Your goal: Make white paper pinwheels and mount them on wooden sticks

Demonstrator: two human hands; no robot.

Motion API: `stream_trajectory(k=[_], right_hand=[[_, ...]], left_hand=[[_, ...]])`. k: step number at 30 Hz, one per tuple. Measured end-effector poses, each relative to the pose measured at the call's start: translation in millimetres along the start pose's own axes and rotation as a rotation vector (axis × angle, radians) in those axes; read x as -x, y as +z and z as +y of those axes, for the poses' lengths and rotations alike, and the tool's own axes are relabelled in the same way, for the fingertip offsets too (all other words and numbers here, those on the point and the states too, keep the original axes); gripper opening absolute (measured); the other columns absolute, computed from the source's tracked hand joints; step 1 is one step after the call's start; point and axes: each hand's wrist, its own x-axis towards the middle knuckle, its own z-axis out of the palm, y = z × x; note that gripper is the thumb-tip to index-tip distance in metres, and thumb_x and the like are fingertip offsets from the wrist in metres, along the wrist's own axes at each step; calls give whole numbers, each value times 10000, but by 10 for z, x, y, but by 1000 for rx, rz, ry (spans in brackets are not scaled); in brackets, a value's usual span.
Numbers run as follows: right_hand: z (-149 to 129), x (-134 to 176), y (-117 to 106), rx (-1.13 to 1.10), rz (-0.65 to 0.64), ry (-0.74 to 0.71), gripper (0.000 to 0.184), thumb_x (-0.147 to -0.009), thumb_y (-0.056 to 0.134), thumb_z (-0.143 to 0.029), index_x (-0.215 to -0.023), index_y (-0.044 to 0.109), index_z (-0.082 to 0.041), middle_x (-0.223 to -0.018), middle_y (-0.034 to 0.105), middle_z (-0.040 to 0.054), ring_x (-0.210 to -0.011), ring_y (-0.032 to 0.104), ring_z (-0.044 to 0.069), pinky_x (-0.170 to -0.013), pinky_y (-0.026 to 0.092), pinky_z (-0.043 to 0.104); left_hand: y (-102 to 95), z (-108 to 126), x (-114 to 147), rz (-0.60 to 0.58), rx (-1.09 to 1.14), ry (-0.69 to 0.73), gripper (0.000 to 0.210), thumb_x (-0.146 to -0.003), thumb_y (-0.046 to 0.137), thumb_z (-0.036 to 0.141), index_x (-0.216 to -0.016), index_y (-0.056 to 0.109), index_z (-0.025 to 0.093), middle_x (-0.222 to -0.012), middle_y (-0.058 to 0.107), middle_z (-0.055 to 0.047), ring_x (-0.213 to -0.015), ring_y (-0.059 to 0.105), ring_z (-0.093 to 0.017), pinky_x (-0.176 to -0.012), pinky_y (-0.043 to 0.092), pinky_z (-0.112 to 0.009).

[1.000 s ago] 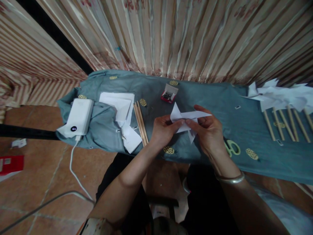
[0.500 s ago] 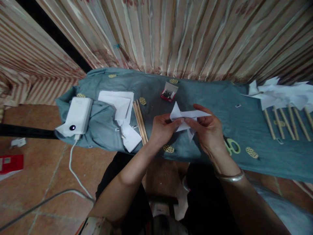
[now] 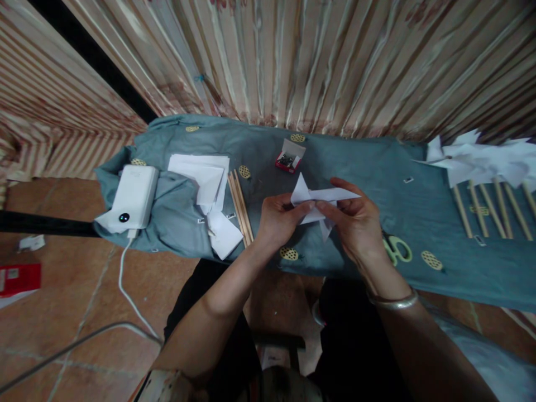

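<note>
A white paper pinwheel with folded blades is held between both hands above the cloth. My left hand grips its left side, thumb pressed near the centre. On the other side my right hand pinches it, its thumb meeting the left one at the middle, with fingers behind the paper. Whether a pin sits under the thumbs is hidden. Just beyond the hands stands an open red box of small metal pins. Green-handled scissors lie partly behind my right wrist.
Wooden sticks lie left of my hands, beside stacked white paper sheets and more paper pieces. A white power bank with a cable rests at the left end. Several finished pinwheels on sticks lie at the right. A striped curtain hangs behind.
</note>
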Motion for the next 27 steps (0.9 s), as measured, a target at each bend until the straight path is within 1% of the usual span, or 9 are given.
stream_trajectory(k=[9,13,18,22,27], right_hand=[[-40,9,28,-41,10,23,537,-573,867,-257,-1047,616,-221,-687,732,-58,-615,683,142,-624,559,277],[-7,1,17,-34,14,9,535,-570,865,-246,-1047,624,-218,-700,736,-52,-628,688,148,-639,562,284],[22,-4,7,-10,4,-25,525,-587,859,-293,-1053,624,-237,-712,732,-55,-604,677,146,-582,545,268],[-5,3,11,-14,9,-19,531,-574,862,-280,-1052,634,-237,-694,725,-61,-579,662,140,-563,534,259],[-11,2,14,-11,31,-3,487,-561,863,-295,-995,645,-255,-681,700,-75,-609,655,143,-589,533,265]], left_hand=[[-10,-27,-2,9,-26,2,226,-709,759,364,-678,730,142,-583,607,24,-539,489,-82,-516,355,-208],[-8,-9,-4,5,-35,-10,264,-696,757,394,-648,706,139,-559,576,30,-521,459,-78,-500,335,-209],[5,4,0,18,-34,-22,316,-667,767,412,-586,650,129,-525,515,45,-503,411,-65,-481,303,-201],[20,0,-6,12,11,-7,280,-671,761,387,-612,656,135,-545,538,43,-516,438,-67,-498,337,-199],[21,1,-27,-1,74,-20,225,-646,775,337,-695,694,133,-624,624,18,-579,530,-87,-553,414,-210]])
